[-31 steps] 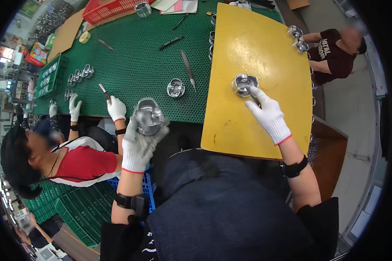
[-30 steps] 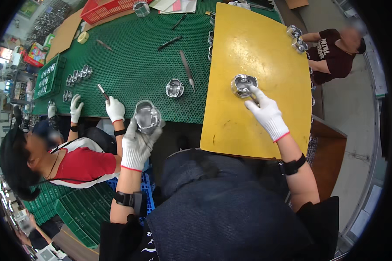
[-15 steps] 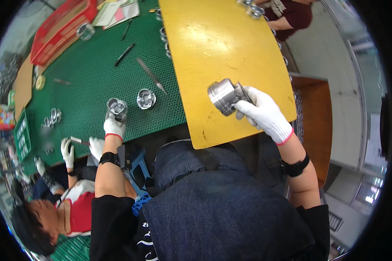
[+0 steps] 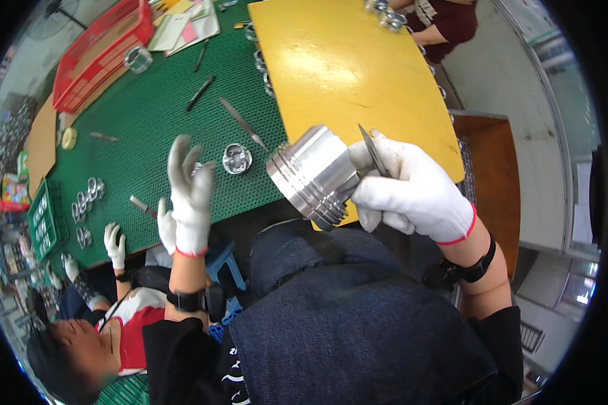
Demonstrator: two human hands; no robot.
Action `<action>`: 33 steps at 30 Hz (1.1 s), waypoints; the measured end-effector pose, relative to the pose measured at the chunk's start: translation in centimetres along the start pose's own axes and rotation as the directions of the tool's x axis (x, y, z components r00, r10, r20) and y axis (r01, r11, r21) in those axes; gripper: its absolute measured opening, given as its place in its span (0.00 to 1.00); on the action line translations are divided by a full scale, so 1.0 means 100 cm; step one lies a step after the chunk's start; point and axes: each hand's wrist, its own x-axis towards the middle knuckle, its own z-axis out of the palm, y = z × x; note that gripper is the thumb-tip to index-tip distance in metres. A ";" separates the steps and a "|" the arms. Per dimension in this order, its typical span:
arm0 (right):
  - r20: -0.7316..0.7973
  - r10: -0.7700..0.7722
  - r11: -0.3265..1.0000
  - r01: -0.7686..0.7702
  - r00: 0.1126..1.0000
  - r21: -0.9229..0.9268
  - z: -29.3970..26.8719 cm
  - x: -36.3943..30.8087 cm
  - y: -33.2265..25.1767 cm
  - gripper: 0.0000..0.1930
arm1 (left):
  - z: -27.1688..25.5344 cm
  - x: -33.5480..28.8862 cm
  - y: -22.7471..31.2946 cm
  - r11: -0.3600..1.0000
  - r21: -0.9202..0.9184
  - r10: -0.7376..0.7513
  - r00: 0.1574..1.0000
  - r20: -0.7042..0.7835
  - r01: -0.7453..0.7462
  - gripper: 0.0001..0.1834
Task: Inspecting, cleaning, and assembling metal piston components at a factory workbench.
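My right hand (image 4: 415, 189), in a white knit glove with a red cuff, grips a silver piston (image 4: 312, 169) by its skirt end. The ringed end tilts toward the lower left. A slim pointed metal blade (image 4: 370, 148) juts up from the same hand, its lower part hidden by the fingers. My gloved left hand (image 4: 192, 199) is raised beside the green mat, fingers stretched and holding nothing. Past its fingers shows a bit of another piston (image 4: 198, 167), mostly hidden. One more piston (image 4: 237, 159) stands on the mat between my hands.
A yellow board (image 4: 358, 74) lies on the right of the green mat (image 4: 148, 115). A file (image 4: 242, 123) and a black pen-like tool (image 4: 200, 93) rest there. A red crate (image 4: 101, 61) stands far left. A co-worker's gloved hand (image 4: 115, 246) is close on my left.
My left hand has let go of a piston on the mat and lifted, fingers spreading. My right hand has brought its piston nearer to me and leftward.
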 end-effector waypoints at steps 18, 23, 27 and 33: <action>0.201 -0.047 0.940 0.111 0.978 -0.323 -0.067 0.015 0.063 0.25 | 0.110 -0.108 0.130 0.784 -0.612 -0.184 0.981 -0.065 0.107 0.61; 0.277 -0.059 0.909 0.166 0.959 -0.382 -0.083 0.010 0.088 0.23 | 0.117 -0.132 0.124 0.813 -0.581 -0.099 0.993 -0.069 0.041 0.62; 0.233 -0.078 0.997 0.077 0.969 0.010 -0.094 0.002 0.079 0.18 | 0.110 -0.155 0.122 0.584 -0.787 -0.294 0.955 0.024 0.200 0.48; 0.551 -0.479 0.535 0.725 0.683 -0.434 -0.085 -0.020 0.040 0.19 | 0.125 -0.151 0.136 0.832 -0.541 -0.122 0.992 0.042 0.125 0.63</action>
